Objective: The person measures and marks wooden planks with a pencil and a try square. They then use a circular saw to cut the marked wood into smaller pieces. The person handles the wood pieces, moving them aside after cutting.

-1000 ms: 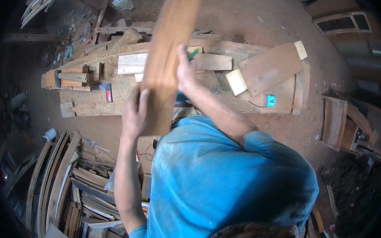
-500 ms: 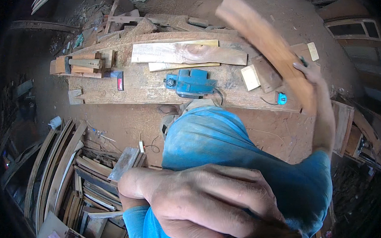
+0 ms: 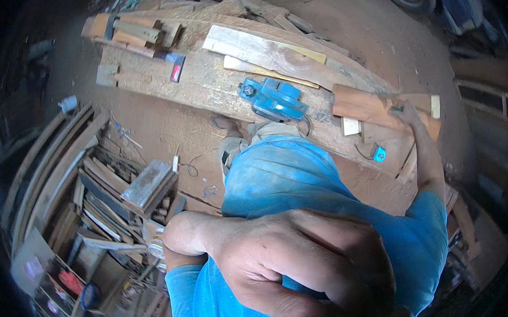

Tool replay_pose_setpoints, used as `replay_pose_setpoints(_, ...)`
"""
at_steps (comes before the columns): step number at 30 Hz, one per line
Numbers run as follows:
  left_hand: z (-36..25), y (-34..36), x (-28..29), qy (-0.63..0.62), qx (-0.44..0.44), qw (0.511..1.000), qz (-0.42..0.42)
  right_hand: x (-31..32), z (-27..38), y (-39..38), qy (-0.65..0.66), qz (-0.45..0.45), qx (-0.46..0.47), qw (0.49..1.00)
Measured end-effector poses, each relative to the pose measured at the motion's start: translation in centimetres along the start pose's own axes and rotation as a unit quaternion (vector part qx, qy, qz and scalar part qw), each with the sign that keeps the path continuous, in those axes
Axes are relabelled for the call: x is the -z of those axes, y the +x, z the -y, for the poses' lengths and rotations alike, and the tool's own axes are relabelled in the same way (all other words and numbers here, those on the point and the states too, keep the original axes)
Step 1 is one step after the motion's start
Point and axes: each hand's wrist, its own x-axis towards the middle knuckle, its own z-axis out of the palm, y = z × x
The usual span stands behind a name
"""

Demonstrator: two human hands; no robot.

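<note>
Currently on the bench (image 3: 203, 83), item one: planer (image 3: 273, 99), blue, corded, lying about mid-length; the landmark for this entry.

Plank (image 3: 364, 104): reddish brown, right of the planer and apart from it, lying across a wider board (image 3: 374, 132). Whether it rests flat on that board cannot be told.

Right hand (image 3: 409, 117): well right of the planer, closed on the plank's near edge, fingers over its upper face; a small green item (image 3: 398, 109) shows at the fingers.

Left hand (image 3: 295, 260): below the planer, raised close to the camera, fingers bent; its palm side is hidden, so whether it grips anything cannot be told.

Pale board (image 3: 265, 50): beyond the planer. Thin strip (image 3: 269, 73): between the two. Tape measure (image 3: 379, 154): turquoise, right of the planer and nearer the person. Wood blocks (image 3: 136, 35): stacked, well left of the planer.
</note>
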Motion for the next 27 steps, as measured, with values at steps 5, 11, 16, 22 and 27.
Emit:
replay_pose_setpoints(5, -1.8, -1.7, 1.1, 0.076, -0.036, 0.996, -0.042, 0.5, 4.5, 1.3, -0.113, -0.149, 0.042, 0.981)
replay_pose_setpoints(11, -5.9, -6.5, 5.3, 0.389, 0.221, 0.894, -0.009, -2.0, 25.9, 7.1, -0.039, -0.206, 0.214, 0.954)
replay_pose_setpoints(16, -5.4, -14.6, 6.3, 0.531, 0.268, 0.724, -0.35, -6.6, 38.1, 11.1, -0.108, -0.164, 0.261, 0.945)
replay_pose_setpoints(22, -5.3, -21.4, 6.6, 0.453, 0.198, 0.642, -0.586, -3.9, 42.7, 13.7, -0.078, -0.079, 0.304, 0.946)
replay_pose_setpoints(27, -5.7, -21.6, 8.3, 0.47, 0.19, 0.604, -0.615, 4.5, 46.8, 12.6, 0.037, -0.062, 0.379, 0.923)
